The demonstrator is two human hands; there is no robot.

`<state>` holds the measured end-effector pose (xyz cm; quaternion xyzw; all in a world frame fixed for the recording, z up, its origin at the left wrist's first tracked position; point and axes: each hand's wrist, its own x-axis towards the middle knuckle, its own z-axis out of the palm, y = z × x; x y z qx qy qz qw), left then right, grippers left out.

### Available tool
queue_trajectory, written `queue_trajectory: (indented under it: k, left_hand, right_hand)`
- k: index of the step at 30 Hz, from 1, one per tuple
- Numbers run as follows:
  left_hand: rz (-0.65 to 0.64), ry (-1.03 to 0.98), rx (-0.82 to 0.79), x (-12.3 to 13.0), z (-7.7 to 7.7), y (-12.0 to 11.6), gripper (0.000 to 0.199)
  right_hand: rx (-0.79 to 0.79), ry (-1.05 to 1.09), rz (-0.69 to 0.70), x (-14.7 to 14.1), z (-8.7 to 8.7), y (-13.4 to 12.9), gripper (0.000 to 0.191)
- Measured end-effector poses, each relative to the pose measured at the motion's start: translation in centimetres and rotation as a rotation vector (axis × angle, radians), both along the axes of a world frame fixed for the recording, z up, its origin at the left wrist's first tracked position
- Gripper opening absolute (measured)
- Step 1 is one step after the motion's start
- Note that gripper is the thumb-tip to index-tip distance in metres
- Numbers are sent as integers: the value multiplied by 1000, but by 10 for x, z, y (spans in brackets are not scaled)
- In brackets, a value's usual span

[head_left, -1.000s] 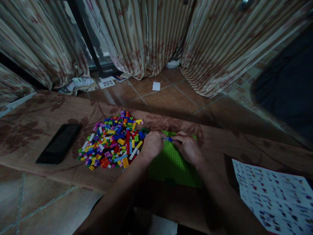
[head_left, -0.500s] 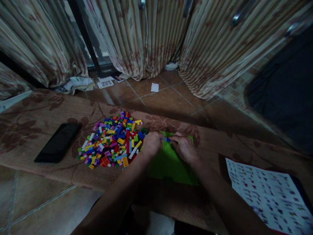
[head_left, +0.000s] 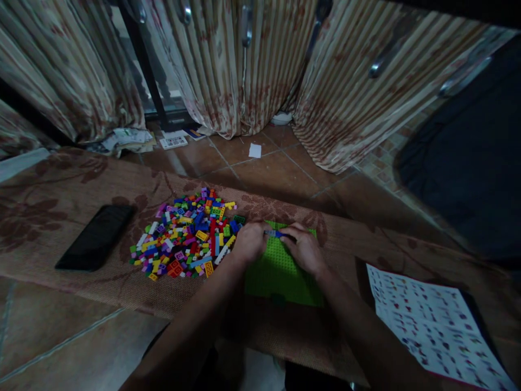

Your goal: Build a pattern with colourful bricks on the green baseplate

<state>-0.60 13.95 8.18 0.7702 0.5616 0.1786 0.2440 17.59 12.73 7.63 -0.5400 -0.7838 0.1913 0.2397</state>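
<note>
Over the far part of a green studded baseplate (head_left: 280, 271), my two hands meet at a short row of toy building bricks, dark blue (head_left: 279, 234) on the right and paler blue (head_left: 270, 233) on the left. My left hand (head_left: 249, 242) is closed on the pale end, its fingertips partly hidden behind the fist. My right hand (head_left: 306, 248) pinches the dark blue end between thumb and fingers. Whether the bricks touch the plate's studs I cannot tell. A heap of loose mixed-colour bricks (head_left: 191, 236) lies just left of my left hand.
On the cloth-covered bench (head_left: 101, 293), a black phone (head_left: 95, 237) lies at the left. A printed picture sheet (head_left: 431, 317) rests at the right. Beyond are a tiled floor with a white paper square (head_left: 255, 151), striped curtains (head_left: 268, 70) and a dark draped shape (head_left: 468, 157).
The view has shifted slightly. Both hands stay at the blue bricks above the plate, and a little more of the brick row shows between them now.
</note>
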Motion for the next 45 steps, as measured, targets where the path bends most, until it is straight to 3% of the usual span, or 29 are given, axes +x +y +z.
queue_trajectory:
  k: [7,16,25,33,40,45]
  left_hand:
    - [36,-56,29,1,1,-4,43]
    - [22,-113,-65,-7,13,-1,36]
    - [31,-58,11,1,-5,1,28]
    - [32,28,-41,3,-4,0,28]
    - [75,-146,-24,0,-3,-8,30]
    - [180,-322,-8,-10,13,-9,42]
  right_hand:
    - [-46,80,-38,3,-2,-1,23]
    - [23,76,0,-14,6,5,16]
    - [20,75,16,-22,-5,10,19]
    - [56,101,28,-23,-14,10,21]
    - [34,81,42,-20,-9,7,16]
    - [25,119,24,-16,-7,6,22]
